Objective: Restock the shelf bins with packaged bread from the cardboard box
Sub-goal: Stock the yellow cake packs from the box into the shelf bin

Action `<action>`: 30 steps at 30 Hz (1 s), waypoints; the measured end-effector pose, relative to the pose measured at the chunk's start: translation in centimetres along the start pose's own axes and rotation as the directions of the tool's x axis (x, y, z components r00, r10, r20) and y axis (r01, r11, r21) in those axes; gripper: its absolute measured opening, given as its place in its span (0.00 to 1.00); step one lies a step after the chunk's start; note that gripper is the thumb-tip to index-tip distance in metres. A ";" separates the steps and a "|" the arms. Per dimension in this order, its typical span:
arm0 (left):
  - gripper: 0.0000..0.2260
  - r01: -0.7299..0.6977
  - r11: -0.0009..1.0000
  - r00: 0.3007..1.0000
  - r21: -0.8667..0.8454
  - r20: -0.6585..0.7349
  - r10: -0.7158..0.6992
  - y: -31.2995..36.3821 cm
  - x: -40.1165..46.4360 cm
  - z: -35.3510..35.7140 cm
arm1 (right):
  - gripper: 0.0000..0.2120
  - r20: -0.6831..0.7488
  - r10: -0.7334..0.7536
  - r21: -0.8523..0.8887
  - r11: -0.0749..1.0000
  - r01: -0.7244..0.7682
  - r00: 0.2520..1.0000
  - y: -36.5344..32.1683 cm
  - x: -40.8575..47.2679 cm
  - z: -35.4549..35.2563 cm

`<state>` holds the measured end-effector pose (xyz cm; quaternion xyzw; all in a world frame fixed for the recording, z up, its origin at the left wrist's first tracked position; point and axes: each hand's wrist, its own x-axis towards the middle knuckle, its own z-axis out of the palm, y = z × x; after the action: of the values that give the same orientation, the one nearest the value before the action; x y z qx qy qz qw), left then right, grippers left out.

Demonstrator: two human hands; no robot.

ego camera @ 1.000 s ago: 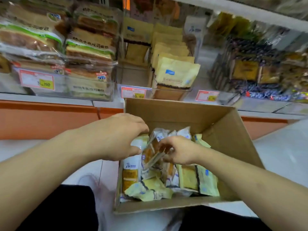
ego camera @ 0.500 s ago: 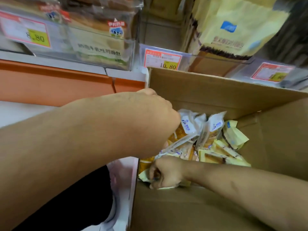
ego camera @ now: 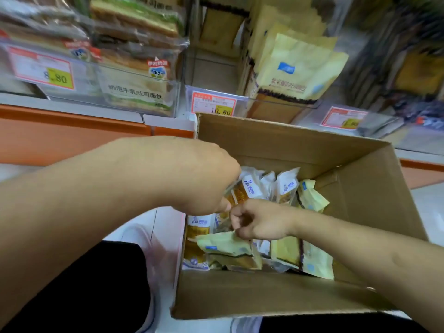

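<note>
Filling the upper part of the view, a shop shelf point(ego camera: 72, 105) with a pale front edge runs across above an orange base panel point(ego camera: 60, 138), and below that a light tiled floor point(ego camera: 427, 207) shows on the right and between the person's dark-clad legs. On the shelf stand clear shelf bins point(ego camera: 134, 92): the left ones hold sliced toast loaves point(ego camera: 134, 75) in clear wrap, the middle one holds pale yellow bread bags point(ego camera: 295, 68) standing upright in a row, and the right ones are too blurred to read. Price tags point(ego camera: 213, 105) marked 10.80 and 8.80 are fixed to the bin fronts. On the floor just in front of the shelf sits the open cardboard box point(ego camera: 276, 294), its far wall point(ego camera: 288, 143) close beneath the middle bin. Inside lie the packaged bread items point(ego camera: 286, 186), white-and-blue wrappers toward the far side and pale yellow packets point(ego camera: 225, 243) near the front, heaped loosely. The left hand point(ego camera: 206, 179) reaches over the box's left edge with fingers curled down onto the top of a white-wrapped packet point(ego camera: 249, 188); its fingertips are hidden, so the exact grip is unclear. The right hand point(ego camera: 259, 221) is lower in the box, fingers curled and pinching the edge of a yellow packet. The two hands are almost touching.
</note>
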<state>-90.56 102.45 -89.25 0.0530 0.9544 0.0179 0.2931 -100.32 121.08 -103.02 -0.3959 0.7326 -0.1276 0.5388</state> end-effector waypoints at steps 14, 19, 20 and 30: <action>0.22 -0.349 0.427 0.934 -0.834 -0.349 0.080 -0.3 -3.6 -5.4 | 0.02 -0.812 -0.026 0.432 0.644 0.631 0.583 -9.9 -16.8 -8.1; 0.17 -0.342 0.372 0.923 -0.863 -0.382 -0.039 1.1 -3.7 -5.2 | 0.04 -0.849 0.025 0.441 0.587 0.679 0.528 -10.1 -17.4 -8.7; 0.17 -0.346 0.406 0.912 -0.846 -0.405 -0.066 1.2 -3.7 -5.3 | 0.08 -0.836 0.020 0.453 0.588 0.670 0.548 -10.0 -17.4 -8.9; 0.14 -0.250 0.886 0.621 -0.392 -0.766 -0.163 -0.5 -3.0 -5.3 | 0.12 -0.865 -0.271 -0.203 0.959 0.200 0.422 -9.9 -16.1 -10.0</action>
<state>-91.14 101.57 -83.28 -0.0077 0.9505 0.2730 -0.1480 -103.09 123.76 -81.98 -0.3883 0.8459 -0.3632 0.0424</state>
